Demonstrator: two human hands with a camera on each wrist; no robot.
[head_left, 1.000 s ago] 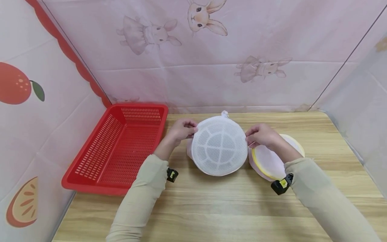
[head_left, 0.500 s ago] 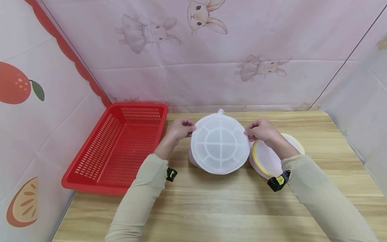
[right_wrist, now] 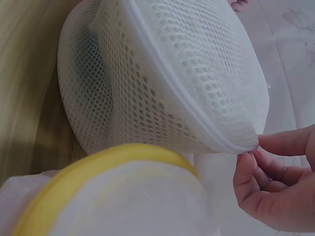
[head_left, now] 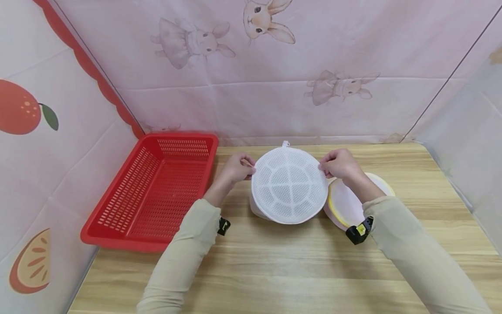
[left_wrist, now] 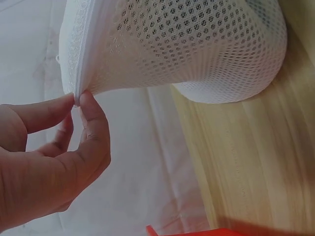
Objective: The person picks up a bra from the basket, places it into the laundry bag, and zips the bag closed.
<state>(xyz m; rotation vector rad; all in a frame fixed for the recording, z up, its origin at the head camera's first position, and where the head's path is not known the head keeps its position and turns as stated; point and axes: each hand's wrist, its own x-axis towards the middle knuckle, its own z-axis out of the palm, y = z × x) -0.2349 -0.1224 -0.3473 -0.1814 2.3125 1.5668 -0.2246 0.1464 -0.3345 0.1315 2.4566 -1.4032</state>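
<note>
A round white mesh laundry bag [head_left: 289, 185] stands on the wooden table, its ribbed circular top tipped toward me and a small loop at the far edge. My left hand [head_left: 240, 168] pinches the left of its rim between thumb and finger; the left wrist view shows the piped edge caught in the fingertips, with the mesh wall [left_wrist: 197, 49] sagging below. On the opposite side my right hand [head_left: 340, 165] pinches the rim, and in the right wrist view the mesh side [right_wrist: 142, 98] bends inward. Just right stands a pale pink bag with yellow trim [head_left: 348, 203], partly under my right forearm.
A red slotted plastic basket [head_left: 172, 187] stands at the left, its right wall beside my left forearm. Behind the wooden table [head_left: 274, 270] hangs a pink rabbit-print backdrop [head_left: 235, 109]. Side walls rise at left and right.
Both hands keep their pinch on the laundry bag's rim. The top has spread a little wider and rounder, and it has shifted slightly right over the last half second.
</note>
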